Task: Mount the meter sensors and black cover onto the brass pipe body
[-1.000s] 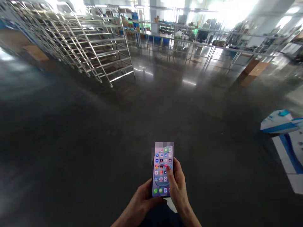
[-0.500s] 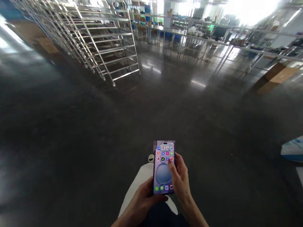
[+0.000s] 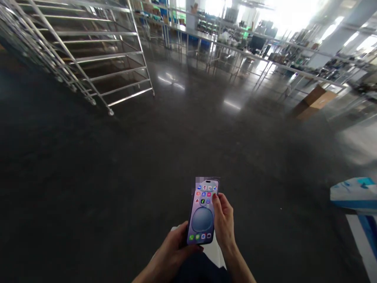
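A smartphone [image 3: 202, 218] with a lit home screen of app icons is held upright near the bottom middle of the head view. My left hand [image 3: 176, 245] grips its lower left corner, the thumb along the bottom edge and the other fingers hidden behind. Along the right edge rests my right hand [image 3: 225, 222], its thumb over the upper right icons and its fingers curled round the side. Below the phone my white trouser leg [image 3: 213, 251] and dark top [image 3: 198, 269] show.
Metal rack carts [image 3: 118, 74] stand on the grey floor [image 3: 147, 157] at the upper left. Long workbenches [image 3: 235, 47] with equipment run across the back. A cardboard box [image 3: 316, 102] stands at the right, and a white-and-blue package [image 3: 356, 193] lies nearer at the right edge.
The view has shifted, and the rack carts, box and package now sit further left. My right thumb has moved slightly up the screen. The phone is tilted a little more to the right.
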A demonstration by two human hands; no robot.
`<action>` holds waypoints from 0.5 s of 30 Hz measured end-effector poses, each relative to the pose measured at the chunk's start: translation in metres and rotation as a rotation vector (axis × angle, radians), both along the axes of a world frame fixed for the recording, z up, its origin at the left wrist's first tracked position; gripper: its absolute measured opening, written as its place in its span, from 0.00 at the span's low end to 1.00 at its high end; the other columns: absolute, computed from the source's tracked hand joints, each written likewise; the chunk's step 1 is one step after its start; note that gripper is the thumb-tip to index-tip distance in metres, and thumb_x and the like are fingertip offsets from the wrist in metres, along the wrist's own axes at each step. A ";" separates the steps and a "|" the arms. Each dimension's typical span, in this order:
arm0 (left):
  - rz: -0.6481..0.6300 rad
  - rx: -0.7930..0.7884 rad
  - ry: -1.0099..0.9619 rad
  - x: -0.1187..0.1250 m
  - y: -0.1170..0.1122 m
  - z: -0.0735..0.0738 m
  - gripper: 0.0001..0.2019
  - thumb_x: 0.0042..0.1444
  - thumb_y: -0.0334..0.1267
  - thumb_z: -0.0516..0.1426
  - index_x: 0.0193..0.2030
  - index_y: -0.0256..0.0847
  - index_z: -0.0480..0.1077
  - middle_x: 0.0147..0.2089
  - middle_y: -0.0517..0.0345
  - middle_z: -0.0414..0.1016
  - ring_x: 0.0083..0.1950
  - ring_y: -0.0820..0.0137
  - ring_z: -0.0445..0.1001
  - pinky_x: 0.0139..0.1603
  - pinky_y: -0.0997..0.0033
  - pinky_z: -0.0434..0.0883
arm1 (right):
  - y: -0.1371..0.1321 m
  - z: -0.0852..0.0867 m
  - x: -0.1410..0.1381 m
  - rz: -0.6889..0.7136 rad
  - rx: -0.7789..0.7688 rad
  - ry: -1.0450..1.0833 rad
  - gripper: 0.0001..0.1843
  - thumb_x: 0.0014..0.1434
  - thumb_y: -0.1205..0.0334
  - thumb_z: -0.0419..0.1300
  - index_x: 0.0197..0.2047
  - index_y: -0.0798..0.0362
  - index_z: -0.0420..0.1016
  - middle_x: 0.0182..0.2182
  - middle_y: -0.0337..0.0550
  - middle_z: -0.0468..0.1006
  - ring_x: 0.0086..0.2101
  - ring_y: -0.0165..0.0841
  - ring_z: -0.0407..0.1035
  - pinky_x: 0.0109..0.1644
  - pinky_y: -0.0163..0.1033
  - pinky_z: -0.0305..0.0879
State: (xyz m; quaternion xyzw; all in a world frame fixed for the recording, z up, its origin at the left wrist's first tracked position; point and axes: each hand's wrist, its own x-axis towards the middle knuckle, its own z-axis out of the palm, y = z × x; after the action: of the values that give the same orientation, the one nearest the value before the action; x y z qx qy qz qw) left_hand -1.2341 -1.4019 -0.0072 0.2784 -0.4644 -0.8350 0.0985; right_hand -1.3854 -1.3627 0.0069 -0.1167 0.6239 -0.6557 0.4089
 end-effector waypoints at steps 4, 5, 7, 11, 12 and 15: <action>0.002 0.101 0.039 -0.059 -0.074 -0.009 0.24 0.50 0.35 0.66 0.53 0.34 0.66 0.50 0.46 0.72 0.52 0.53 0.70 0.52 0.58 0.68 | -0.071 -0.014 -0.057 -0.023 0.020 -0.022 0.19 0.57 0.42 0.54 0.35 0.51 0.68 0.25 0.37 0.74 0.22 0.28 0.67 0.23 0.32 0.61; 0.001 0.118 0.043 -0.077 -0.093 -0.009 0.25 0.50 0.35 0.66 0.54 0.34 0.66 0.50 0.45 0.72 0.52 0.53 0.70 0.52 0.57 0.68 | -0.089 -0.017 -0.073 -0.025 0.015 -0.033 0.19 0.57 0.41 0.54 0.35 0.50 0.68 0.24 0.37 0.73 0.22 0.29 0.67 0.23 0.33 0.61; 0.003 0.127 0.043 -0.115 -0.132 -0.009 0.26 0.51 0.35 0.66 0.55 0.34 0.66 0.51 0.45 0.72 0.51 0.53 0.71 0.52 0.57 0.68 | -0.127 -0.021 -0.109 -0.017 -0.004 -0.053 0.19 0.57 0.41 0.54 0.36 0.49 0.68 0.24 0.37 0.73 0.22 0.29 0.66 0.23 0.33 0.61; 0.050 0.095 0.036 -0.199 -0.213 -0.001 0.26 0.50 0.34 0.67 0.55 0.35 0.66 0.51 0.45 0.72 0.50 0.54 0.71 0.51 0.59 0.69 | -0.210 -0.017 -0.190 0.063 -0.068 -0.112 0.19 0.57 0.42 0.55 0.38 0.50 0.67 0.24 0.36 0.73 0.20 0.27 0.64 0.22 0.32 0.57; 0.072 0.088 0.035 -0.220 -0.233 0.001 0.25 0.51 0.34 0.67 0.55 0.35 0.66 0.51 0.45 0.72 0.51 0.54 0.71 0.51 0.59 0.69 | -0.230 -0.014 -0.211 0.097 -0.090 -0.133 0.19 0.57 0.42 0.55 0.39 0.50 0.67 0.24 0.37 0.74 0.20 0.27 0.65 0.21 0.32 0.57; 0.146 0.069 0.020 -0.275 -0.289 0.006 0.26 0.50 0.34 0.67 0.55 0.36 0.67 0.51 0.46 0.72 0.51 0.53 0.71 0.50 0.59 0.70 | -0.292 -0.005 -0.270 0.202 -0.128 -0.161 0.20 0.57 0.43 0.55 0.43 0.51 0.66 0.28 0.39 0.77 0.23 0.27 0.67 0.22 0.30 0.57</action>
State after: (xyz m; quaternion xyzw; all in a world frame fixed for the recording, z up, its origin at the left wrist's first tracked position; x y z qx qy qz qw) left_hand -1.5090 -1.6913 -0.0015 0.3063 -0.4127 -0.8438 0.1541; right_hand -1.6555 -1.6544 0.0020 -0.1519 0.5310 -0.6570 0.5132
